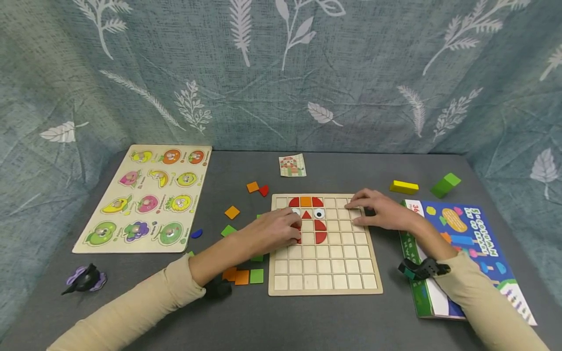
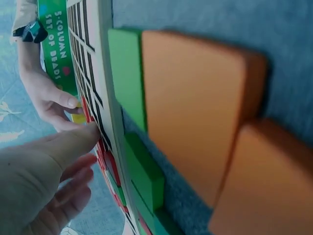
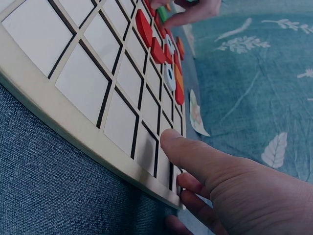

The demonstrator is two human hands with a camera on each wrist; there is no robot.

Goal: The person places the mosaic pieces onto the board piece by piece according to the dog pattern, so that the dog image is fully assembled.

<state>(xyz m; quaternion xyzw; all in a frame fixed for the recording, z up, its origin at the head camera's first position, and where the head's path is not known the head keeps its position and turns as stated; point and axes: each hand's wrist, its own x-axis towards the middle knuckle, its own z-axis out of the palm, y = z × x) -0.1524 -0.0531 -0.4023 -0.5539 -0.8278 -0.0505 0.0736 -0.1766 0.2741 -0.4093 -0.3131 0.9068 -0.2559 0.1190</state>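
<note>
A pale wooden grid board (image 1: 325,284) lies in front of me. Its upper cells hold an orange square (image 1: 305,201), a red triangle (image 1: 306,214), a round eye piece (image 1: 319,213) and several curved red pieces (image 1: 321,238). Over the left part of this pattern, my left hand (image 1: 276,229) touches the red pieces with bent fingers; whether it pinches one is hidden. In the left wrist view its thumb (image 2: 73,144) reaches the board's pieces. My right hand (image 1: 379,209) rests on the board's upper right edge, its thumb (image 3: 188,152) on a bare cell and fingers spread.
Loose orange squares (image 1: 242,278) and green squares (image 1: 256,276) lie left of the board. A pattern card (image 1: 292,165) is behind it. A fruit puzzle board (image 1: 131,250) lies far left. A printed box (image 1: 465,253), a yellow block (image 1: 404,187) and a green block (image 1: 445,185) stand right.
</note>
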